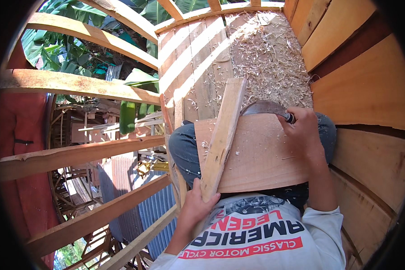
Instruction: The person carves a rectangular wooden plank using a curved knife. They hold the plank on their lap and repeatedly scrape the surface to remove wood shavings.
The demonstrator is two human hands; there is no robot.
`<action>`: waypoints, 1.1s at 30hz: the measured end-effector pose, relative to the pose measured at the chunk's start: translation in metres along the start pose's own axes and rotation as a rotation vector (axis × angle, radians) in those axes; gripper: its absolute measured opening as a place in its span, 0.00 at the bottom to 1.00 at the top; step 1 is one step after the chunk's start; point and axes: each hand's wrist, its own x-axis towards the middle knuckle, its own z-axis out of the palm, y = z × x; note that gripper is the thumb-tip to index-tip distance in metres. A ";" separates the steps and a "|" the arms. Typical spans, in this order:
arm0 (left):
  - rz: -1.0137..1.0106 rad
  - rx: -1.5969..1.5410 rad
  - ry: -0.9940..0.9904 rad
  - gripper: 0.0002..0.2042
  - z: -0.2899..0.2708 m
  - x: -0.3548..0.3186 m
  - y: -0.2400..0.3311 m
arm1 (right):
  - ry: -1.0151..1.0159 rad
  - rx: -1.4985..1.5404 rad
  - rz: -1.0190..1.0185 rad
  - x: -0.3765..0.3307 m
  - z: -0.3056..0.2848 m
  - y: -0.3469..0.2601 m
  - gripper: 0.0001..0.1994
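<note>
Wooden floor (204, 90) strewn with shavings (274, 58) at far right, plank wall (362, 81) at right, open beams (81, 83) at left, narrow board (224, 135) laid over a panel (270, 157) (lap-borne), its near end gripped by the left hand (196, 202), curved blade (263, 107) clasped by its handle in the right hand (303, 130).

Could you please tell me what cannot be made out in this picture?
All in the head view:
Most of the handle of the curved blade: covered by the right hand.
Part of the left hand: hidden by the wooden strip.
The lap: covered by the board.
</note>
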 end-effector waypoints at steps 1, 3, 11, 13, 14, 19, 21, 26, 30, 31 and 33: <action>0.006 -0.006 0.008 0.32 0.000 0.000 -0.002 | -0.013 0.009 -0.030 -0.005 0.007 -0.003 0.16; 0.036 -0.038 0.023 0.30 0.002 -0.001 -0.005 | -0.042 0.014 -0.085 -0.017 0.017 -0.010 0.11; 0.143 -0.179 0.115 0.24 -0.004 -0.014 -0.005 | -0.194 -0.078 -0.121 -0.044 0.022 -0.033 0.16; 0.159 -0.193 0.109 0.23 -0.005 -0.018 0.006 | -0.165 -0.078 -0.126 -0.047 0.020 -0.034 0.16; 0.170 -0.202 0.106 0.23 -0.005 -0.018 0.011 | -0.150 -0.080 -0.130 -0.048 0.019 -0.034 0.16; 0.171 -0.176 0.127 0.22 -0.005 -0.024 0.033 | -0.057 -0.124 -0.096 -0.044 0.013 -0.030 0.09; 0.180 -0.139 0.127 0.22 -0.005 -0.028 0.042 | -0.011 -0.141 -0.081 -0.040 0.010 -0.026 0.06; 0.202 -0.051 0.105 0.22 -0.006 -0.033 0.050 | 0.087 -0.210 -0.058 -0.030 0.006 -0.016 0.03; 0.220 -0.082 0.109 0.23 -0.004 -0.035 0.048 | 0.127 -0.199 -0.055 -0.026 0.004 -0.014 0.04; 0.203 -0.096 0.099 0.24 -0.005 -0.036 0.050 | 0.137 -0.179 -0.053 -0.024 0.003 -0.013 0.05; 0.205 -0.090 0.061 0.25 -0.004 -0.037 0.049 | 0.187 -0.156 0.108 -0.013 -0.002 -0.008 0.07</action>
